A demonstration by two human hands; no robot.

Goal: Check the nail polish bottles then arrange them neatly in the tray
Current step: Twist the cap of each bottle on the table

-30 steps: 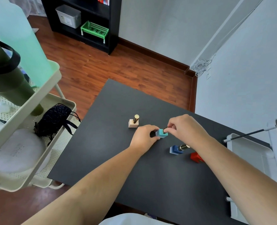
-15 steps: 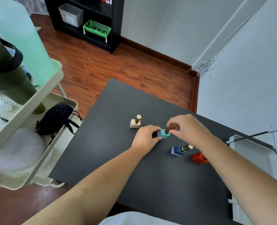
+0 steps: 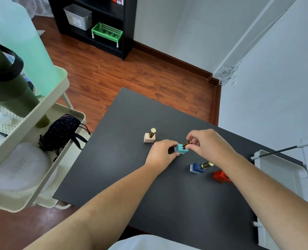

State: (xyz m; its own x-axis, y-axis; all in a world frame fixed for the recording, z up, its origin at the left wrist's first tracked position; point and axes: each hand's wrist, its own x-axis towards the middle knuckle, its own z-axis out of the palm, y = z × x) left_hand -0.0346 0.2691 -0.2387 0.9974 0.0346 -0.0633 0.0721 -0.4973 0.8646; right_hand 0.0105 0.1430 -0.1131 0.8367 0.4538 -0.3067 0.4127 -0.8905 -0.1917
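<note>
On the black table [image 3: 167, 199] my left hand [image 3: 160, 154] grips the square base of a turquoise nail polish bottle [image 3: 181, 149]. My right hand [image 3: 209, 145] pinches its gold cap between the fingertips. A cream bottle [image 3: 149, 137] with a gold cap stands upright just to the left. To the right, a dark blue bottle [image 3: 196, 167] stands below my right wrist, and a red bottle [image 3: 220, 176] is partly hidden by my right forearm. The white tray [image 3: 279, 170] lies at the table's right edge.
A pale green trolley [image 3: 41, 112] stands close to the table's left edge, holding a dark tumbler, a big translucent bottle and a dark pouch [image 3: 63, 131]. A black shelf with a green basket [image 3: 107, 33] stands far back. The white wall runs along the right.
The gold cap of the turquoise bottle has come into view between my right fingers. Both hands stay on that bottle in nearly the same spot; the view has shifted slightly.
</note>
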